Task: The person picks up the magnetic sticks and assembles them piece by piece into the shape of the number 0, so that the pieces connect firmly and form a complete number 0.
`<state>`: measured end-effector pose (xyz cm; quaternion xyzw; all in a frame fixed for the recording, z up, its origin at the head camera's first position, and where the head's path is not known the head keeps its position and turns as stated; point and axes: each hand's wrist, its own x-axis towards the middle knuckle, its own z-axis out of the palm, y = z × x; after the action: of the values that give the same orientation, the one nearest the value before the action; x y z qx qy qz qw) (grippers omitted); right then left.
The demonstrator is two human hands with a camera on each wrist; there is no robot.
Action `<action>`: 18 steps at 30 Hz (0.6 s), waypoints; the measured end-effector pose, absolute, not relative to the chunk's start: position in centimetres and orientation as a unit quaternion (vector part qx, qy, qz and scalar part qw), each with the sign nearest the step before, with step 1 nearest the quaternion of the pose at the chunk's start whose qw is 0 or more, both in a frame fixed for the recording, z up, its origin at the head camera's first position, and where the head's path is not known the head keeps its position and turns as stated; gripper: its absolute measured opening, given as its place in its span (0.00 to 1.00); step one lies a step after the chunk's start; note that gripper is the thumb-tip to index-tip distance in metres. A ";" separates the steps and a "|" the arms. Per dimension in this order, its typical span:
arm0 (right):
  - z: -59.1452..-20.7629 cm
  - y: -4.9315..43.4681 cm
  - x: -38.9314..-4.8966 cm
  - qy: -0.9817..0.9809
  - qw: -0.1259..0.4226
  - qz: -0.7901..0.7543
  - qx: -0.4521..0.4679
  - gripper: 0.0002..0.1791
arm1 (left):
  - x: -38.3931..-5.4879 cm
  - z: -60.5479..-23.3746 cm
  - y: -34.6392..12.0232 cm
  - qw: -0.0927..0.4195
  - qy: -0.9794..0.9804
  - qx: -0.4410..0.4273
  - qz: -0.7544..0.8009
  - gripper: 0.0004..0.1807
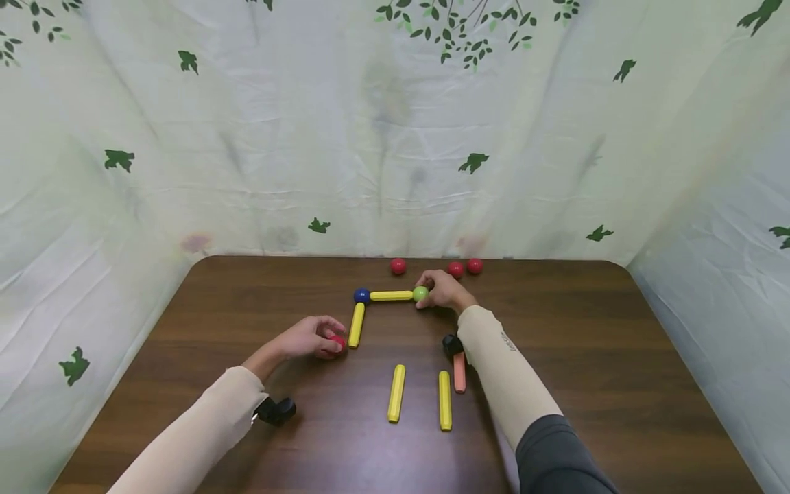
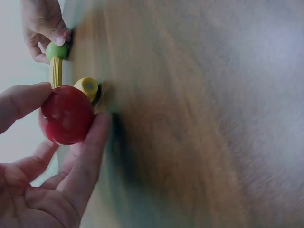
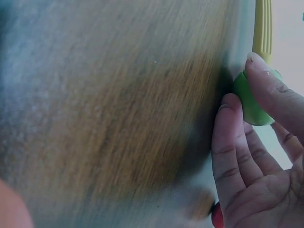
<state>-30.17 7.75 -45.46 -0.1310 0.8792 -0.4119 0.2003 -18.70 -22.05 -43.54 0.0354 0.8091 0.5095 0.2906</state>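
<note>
Out at the left, my left hand (image 1: 308,337) pinches a red ball (image 2: 69,116) between thumb and fingers, close to the near end of a yellow stick (image 1: 356,325). That stick's far end meets a blue ball (image 1: 362,296). From the blue ball a second yellow stick (image 1: 391,296) runs right to a green ball (image 1: 420,293). My right hand (image 1: 443,291) grips the green ball by thumb and fingers; in the right wrist view the ball touches the stick's end. Whether the red ball touches the first stick, I cannot tell.
Two loose yellow sticks (image 1: 396,393) (image 1: 445,401) lie nearer to me. A pink stick (image 1: 459,374) shows beside the right forearm. Red balls (image 1: 398,266) (image 1: 455,269) (image 1: 474,266) sit along the table's back edge, before a white leaf-print curtain (image 1: 278,171).
</note>
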 end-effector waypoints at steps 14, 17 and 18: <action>-45.2 7.5 -29.9 0.875 0.214 -0.418 -0.114 0.20 | -18.2 -44.0 -22.0 0.384 0.703 -0.038 0.598 0.36; -45.2 7.5 -29.9 0.874 0.211 -0.421 -0.115 0.20 | -18.3 -44.2 -21.7 0.386 0.696 -0.049 0.604 0.36; -45.2 7.5 -29.9 0.874 0.211 -0.423 -0.115 0.20 | -18.3 -44.2 -21.6 0.386 0.694 -0.051 0.605 0.36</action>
<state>-29.90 7.51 -45.21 -0.1153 0.8737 -0.4228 0.2113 -18.28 -21.63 -44.21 -0.0508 0.6942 0.6055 0.3858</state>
